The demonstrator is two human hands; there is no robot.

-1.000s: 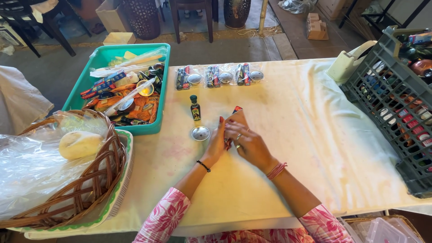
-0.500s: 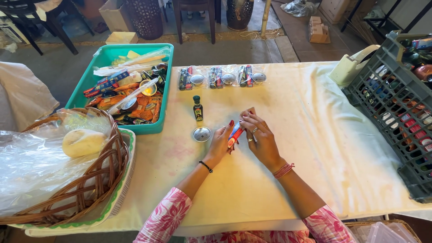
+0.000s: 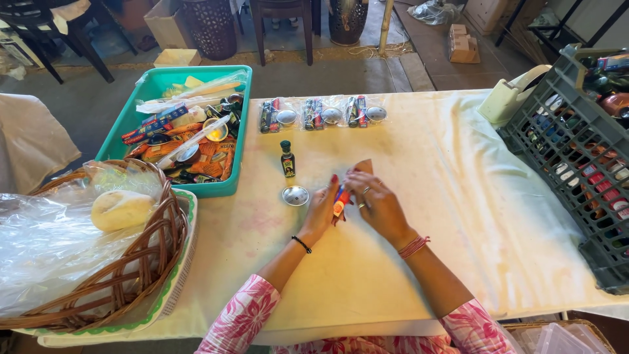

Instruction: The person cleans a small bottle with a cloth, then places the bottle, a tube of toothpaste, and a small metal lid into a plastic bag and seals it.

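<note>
— Hands first: what does each one hold?

— Left hand (image 3: 322,208): fingers pressed together around a small orange-and-blue packet (image 3: 340,200), gripping its lower end. Right hand (image 3: 375,202): fingertips pinching the same packet from the other side, with a brown paper piece (image 3: 364,165) sticking up behind the fingers; whether that hand also grips the paper, I cannot tell. Both hands hover just above the desk (image 3: 458,216), near its middle.

— Nearest items on the desk?

— One small silver dish (image 3: 295,195), just beside the left hand. One small dark bottle (image 3: 287,158) with a black cap, upright, just behind the dish.

— Further back?

— Three clear bags (image 3: 320,113) in a row by the far edge, each holding dark tubes and a round silver piece.

— Left side?

— One teal plastic tray (image 3: 237,134), filled with mixed packets, sticks and silver dishes. In front of it, one woven wicker basket (image 3: 137,269) lined with clear plastic, holding a pale round bun (image 3: 122,210); the basket sits on a green-rimmed plate (image 3: 177,282).

— Right side?

— One grey plastic crate (image 3: 576,170) of small bottles, at the desk's right edge. One pale tape dispenser (image 3: 508,98), just behind the crate.
</note>
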